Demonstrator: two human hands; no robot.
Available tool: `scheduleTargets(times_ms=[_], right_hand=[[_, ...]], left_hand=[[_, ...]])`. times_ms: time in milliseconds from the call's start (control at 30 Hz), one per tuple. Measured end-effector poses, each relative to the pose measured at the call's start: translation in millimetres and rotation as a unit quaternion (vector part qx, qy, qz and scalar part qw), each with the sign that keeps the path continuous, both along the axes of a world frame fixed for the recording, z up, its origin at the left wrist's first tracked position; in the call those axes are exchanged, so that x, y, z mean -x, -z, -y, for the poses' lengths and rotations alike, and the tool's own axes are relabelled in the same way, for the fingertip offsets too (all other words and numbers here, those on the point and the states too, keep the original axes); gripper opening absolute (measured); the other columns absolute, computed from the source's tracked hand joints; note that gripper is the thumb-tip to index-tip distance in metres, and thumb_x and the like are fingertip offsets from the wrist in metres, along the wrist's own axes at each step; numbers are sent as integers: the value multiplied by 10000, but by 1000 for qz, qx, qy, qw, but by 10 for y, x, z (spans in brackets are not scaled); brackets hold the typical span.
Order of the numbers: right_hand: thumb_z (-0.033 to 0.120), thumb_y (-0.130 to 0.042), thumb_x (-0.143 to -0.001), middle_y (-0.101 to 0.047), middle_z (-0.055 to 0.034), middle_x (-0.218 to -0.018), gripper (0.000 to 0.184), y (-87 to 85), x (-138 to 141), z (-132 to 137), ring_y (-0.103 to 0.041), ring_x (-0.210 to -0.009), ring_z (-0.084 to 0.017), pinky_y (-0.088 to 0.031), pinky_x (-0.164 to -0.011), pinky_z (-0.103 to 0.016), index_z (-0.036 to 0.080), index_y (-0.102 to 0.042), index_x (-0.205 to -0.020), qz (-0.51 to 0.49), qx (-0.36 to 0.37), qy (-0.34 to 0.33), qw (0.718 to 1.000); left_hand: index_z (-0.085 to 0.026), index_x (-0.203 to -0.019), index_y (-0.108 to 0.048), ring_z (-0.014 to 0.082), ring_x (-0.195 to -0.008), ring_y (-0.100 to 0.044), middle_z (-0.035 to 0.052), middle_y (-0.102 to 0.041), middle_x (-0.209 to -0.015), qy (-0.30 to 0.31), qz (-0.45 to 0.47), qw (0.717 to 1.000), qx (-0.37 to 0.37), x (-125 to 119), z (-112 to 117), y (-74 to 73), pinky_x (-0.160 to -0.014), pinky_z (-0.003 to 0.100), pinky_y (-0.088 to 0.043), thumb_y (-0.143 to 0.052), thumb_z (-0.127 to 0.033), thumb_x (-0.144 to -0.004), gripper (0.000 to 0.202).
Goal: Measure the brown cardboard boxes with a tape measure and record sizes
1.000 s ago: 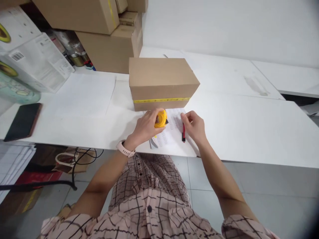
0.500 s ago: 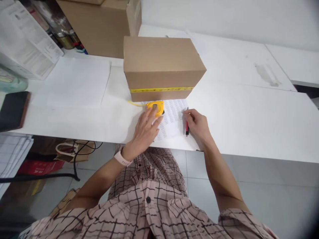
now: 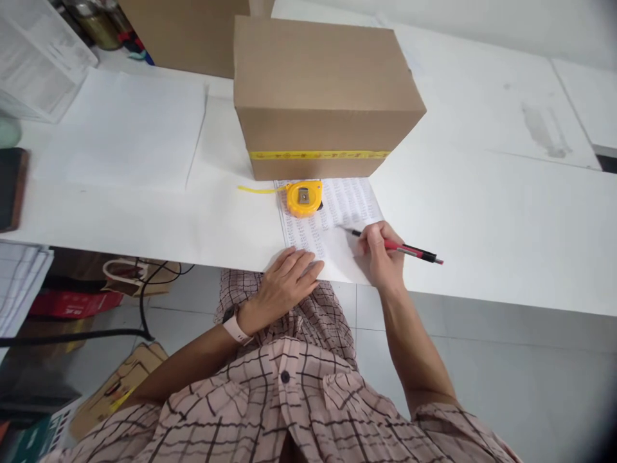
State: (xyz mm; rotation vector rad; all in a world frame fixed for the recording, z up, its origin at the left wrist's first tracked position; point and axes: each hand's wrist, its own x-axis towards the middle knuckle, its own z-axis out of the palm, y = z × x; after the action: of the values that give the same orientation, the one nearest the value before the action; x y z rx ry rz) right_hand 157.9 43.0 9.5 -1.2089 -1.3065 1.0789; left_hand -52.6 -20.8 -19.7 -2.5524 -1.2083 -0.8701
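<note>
A brown cardboard box (image 3: 318, 83) stands on the white table (image 3: 482, 212), with a yellow band (image 3: 318, 155) running along its front face. In front of it lies a printed sheet (image 3: 332, 222) with a yellow tape measure (image 3: 303, 197) resting on it, a short length of tape sticking out to the left. My left hand (image 3: 284, 286) lies flat, fingers stretched, on the sheet's near left corner. My right hand (image 3: 380, 254) is closed round a red and black pen (image 3: 400, 246), its tip touching the sheet.
A large blank white sheet (image 3: 125, 128) lies at the left. A dark phone (image 3: 12, 186) sits at the far left edge. Bigger cardboard boxes (image 3: 193, 32), a white carton (image 3: 38, 58) and jars stand at the back left. Cables, bags and papers lie under the table.
My left hand let go of the tape measure and drew back onto the sheet's near corner. My right hand picked the pen up into a writing grip. The camera leaned closer over the table.
</note>
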Motion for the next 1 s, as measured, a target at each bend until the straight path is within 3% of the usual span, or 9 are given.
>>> scheduleTargets(times_ms=[67,200,333,400,533,600,733,1000], right_hand=[[526,-508,-989,-491,51,-531,375,4,103,96,-475,-509,-121,-438,-576,-287,235,-576,-762,-6,15,-19,1000],[489,-557,-979,-683,-3,-790,273,-42,218,225,-651,-789,-168,-504,-777,-331,245,-638,-1069,14,66,-123,990],[428,-688,-907,-562,35,-647,266,-31,232,255,-498,-589,-110,-396,-558,-258,218,-596,-771,55,65,-105,991],[411,-694,-902,-489,59,-606,265,0,223,258,-403,-533,-92,-325,-504,-248,222,-564,-770,62,59,-96,992],[381,-703,-886,-613,29,-764,191,29,209,273,-506,-627,-110,-396,-562,-254,244,-594,-963,75,56,-101,991],[380,-711,-870,-603,28,-726,194,18,216,284,-505,-618,-113,-403,-561,-257,233,-585,-851,110,50,-82,989],[337,-665,-868,-438,65,-554,325,-10,245,300,-355,-498,-88,-316,-484,-249,228,-446,-654,155,28,-57,986],[285,-633,-880,-389,69,-564,337,33,262,319,-330,-498,-81,-283,-481,-253,223,-409,-635,190,6,-61,980]], left_hand=[[-120,-1172,-655,254,-1058,-650,127,-701,-1125,-8,6,1000,7,-15,5,8,-1051,445,-526,-695,-257,-911,297],[-147,-1147,-659,250,-1049,-652,117,-703,-1110,-17,24,999,17,-34,14,22,-1043,457,-538,-695,-302,-917,280],[-162,-1117,-664,244,-1042,-666,107,-708,-1106,-19,45,999,13,-38,16,41,-1037,457,-550,-687,-316,-924,248],[-160,-1103,-666,247,-1045,-672,108,-713,-1112,-16,57,998,13,-37,16,46,-1032,459,-557,-689,-322,-923,244],[-150,-1093,-671,250,-1072,-678,121,-722,-1119,-10,79,997,16,-34,20,54,-1030,461,-562,-681,-323,-929,239],[-151,-1087,-675,252,-1072,-682,120,-725,-1117,-10,87,996,18,-33,24,65,-1030,464,-564,-679,-325,-930,234],[-172,-1112,-675,254,-1104,-679,113,-728,-1147,-6,111,993,39,-39,33,104,-1032,480,-563,-657,-334,-945,233],[-165,-1084,-685,248,-1082,-697,109,-740,-1130,-12,97,995,28,-41,28,73,-1020,467,-581,-647,-335,-955,217]])
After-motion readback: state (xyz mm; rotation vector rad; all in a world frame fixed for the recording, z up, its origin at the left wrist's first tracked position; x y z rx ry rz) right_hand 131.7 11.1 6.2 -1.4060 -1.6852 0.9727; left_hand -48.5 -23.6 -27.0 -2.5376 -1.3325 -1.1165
